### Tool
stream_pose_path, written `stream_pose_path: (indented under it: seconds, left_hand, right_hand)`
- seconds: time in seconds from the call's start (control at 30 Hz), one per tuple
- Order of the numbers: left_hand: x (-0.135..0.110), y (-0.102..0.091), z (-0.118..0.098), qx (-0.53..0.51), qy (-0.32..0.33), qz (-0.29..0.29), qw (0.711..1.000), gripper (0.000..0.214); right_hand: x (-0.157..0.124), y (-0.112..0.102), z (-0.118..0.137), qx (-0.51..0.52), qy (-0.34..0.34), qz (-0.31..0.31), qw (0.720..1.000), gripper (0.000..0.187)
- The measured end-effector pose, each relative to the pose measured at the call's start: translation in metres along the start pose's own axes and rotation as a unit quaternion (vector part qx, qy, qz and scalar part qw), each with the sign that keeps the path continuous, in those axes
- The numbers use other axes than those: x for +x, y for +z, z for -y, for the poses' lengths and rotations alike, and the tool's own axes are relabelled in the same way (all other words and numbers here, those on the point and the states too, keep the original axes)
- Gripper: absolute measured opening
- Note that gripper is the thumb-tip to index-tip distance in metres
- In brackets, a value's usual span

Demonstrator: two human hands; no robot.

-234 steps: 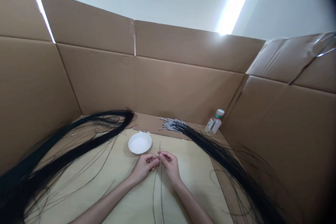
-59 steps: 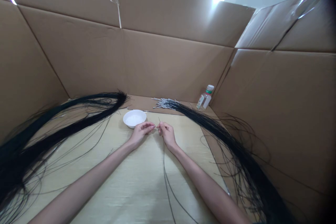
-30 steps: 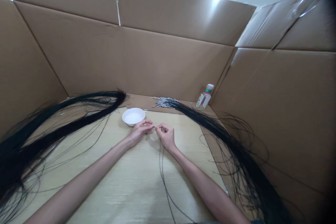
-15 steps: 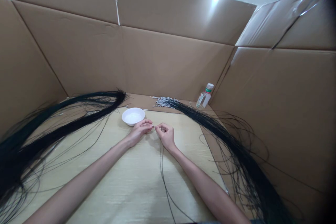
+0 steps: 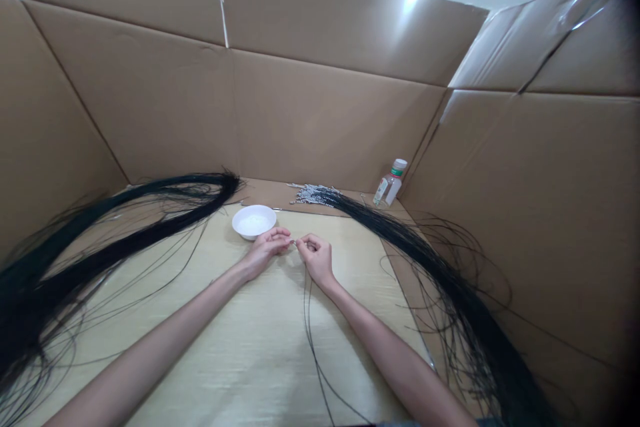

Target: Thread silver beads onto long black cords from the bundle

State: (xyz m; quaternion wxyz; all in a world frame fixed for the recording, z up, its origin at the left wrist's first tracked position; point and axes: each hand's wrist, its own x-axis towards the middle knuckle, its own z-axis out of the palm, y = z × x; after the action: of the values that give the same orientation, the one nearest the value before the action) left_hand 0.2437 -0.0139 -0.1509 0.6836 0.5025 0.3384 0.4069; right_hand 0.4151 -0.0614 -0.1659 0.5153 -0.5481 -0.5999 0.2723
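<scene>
My left hand (image 5: 265,250) and my right hand (image 5: 315,257) meet fingertip to fingertip over a pale wooden board (image 5: 240,347), just in front of a small white bowl (image 5: 254,221). Both pinch a thin black cord (image 5: 307,320) that trails from my right hand toward me. Something tiny and pale sits between the fingertips; I cannot make out what it is. The bowl holds small white bits.
A thick bundle of black cords (image 5: 100,240) sweeps along the left. Another bundle (image 5: 425,267) with silver beaded ends (image 5: 313,195) runs down the right. A small bottle (image 5: 391,183) stands in the back right corner. Cardboard walls (image 5: 320,113) enclose the space.
Over the last second the hands have stayed together almost still. Two seconds ago the cord's tip stood up above my right fingers; now it is pinched down between both hands.
</scene>
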Motion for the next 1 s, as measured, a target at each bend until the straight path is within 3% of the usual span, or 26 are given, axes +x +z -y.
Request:
stream_pose_path:
  seconds: [0.6, 1.0]
  left_hand:
    - [0.000, 0.001, 0.003, -0.002, 0.019, -0.009, 1.000, 0.021]
    - [-0.001, 0.000, 0.004, 0.033, 0.055, -0.010, 0.998, 0.020]
  right_hand:
    - [-0.010, 0.000, 0.017, -0.088, -0.063, -0.072, 0.992, 0.036]
    - [-0.011, -0.001, 0.017, -0.091, -0.064, -0.037, 0.993, 0.035]
